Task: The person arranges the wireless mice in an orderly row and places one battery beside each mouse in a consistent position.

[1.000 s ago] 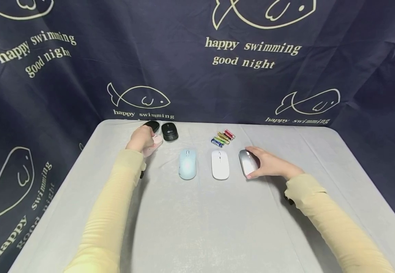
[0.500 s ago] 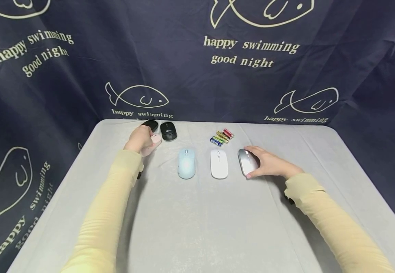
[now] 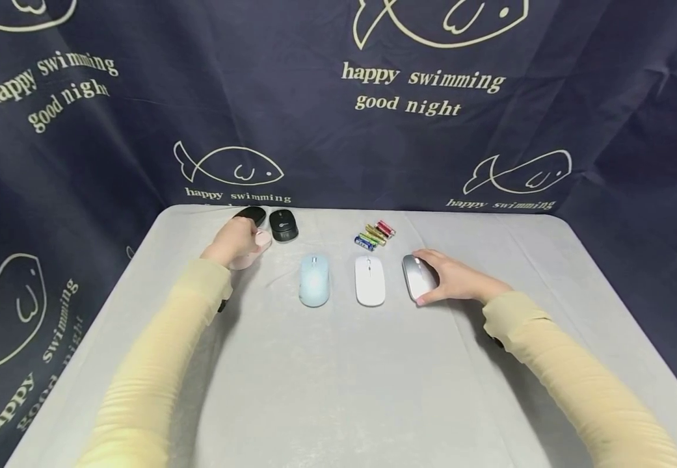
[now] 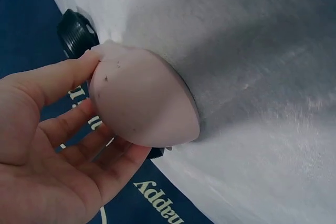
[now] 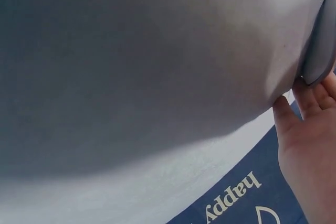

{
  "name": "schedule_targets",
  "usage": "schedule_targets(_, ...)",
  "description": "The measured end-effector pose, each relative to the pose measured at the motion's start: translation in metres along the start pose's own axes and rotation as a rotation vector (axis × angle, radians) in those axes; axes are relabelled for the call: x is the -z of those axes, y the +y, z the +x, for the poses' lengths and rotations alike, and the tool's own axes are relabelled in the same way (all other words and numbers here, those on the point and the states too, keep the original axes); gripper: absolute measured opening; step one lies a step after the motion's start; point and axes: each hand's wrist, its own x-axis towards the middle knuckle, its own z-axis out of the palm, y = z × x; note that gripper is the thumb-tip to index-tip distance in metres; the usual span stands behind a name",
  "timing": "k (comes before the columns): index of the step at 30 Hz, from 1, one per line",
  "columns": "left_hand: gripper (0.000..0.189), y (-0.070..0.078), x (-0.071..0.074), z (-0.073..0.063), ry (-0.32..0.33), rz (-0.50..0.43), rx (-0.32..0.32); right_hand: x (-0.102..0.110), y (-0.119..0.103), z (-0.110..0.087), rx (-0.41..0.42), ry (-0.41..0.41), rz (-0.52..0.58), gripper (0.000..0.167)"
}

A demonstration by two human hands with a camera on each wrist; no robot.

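Note:
At the far left of the table in the head view, my left hand (image 3: 229, 242) grips a pink computer mouse (image 3: 252, 251). The left wrist view shows the thumb on one side of the pink mouse (image 4: 142, 98) and the fingers on the other. On the right, my right hand (image 3: 455, 277) holds a silver-grey mouse (image 3: 418, 278) between thumb and fingers, flat on the table. Only part of this silver-grey mouse (image 5: 321, 51) reaches into the right wrist view, at its edge. Between the hands lie a light blue mouse (image 3: 314, 281) and a white mouse (image 3: 370, 281).
Two black mice sit by the back left edge: one (image 3: 283, 225) fully seen, the other (image 3: 252, 214) partly behind the left hand. Several batteries (image 3: 374, 235) lie together behind the white mouse. A dark blue curtain (image 3: 315, 149) hangs behind the table (image 3: 326, 377).
The head view has shifted slightly to the right. My left wrist and forearm have swung a little left, with the pink mouse still in hand. The right hand stays on the silver-grey mouse.

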Motion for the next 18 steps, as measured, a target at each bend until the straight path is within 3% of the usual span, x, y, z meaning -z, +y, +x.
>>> schedule_targets(5, 0.024, 0.004, -0.001, 0.000, 0.020, 0.058, -0.019, 0.000, 0.001, -0.002, -0.011, -0.003, 0.009, 0.104)
schedule_targets(11, 0.020, 0.005, 0.001, -0.004, 0.033, 0.043, -0.017, -0.001, 0.001, -0.002, -0.013, -0.009, 0.011, 0.104)
schedule_targets(18, 0.029, 0.007, 0.005, -0.012, 0.080, 0.039, 0.029, -0.001, 0.001, -0.001, -0.005, -0.006, 0.032, 0.104)
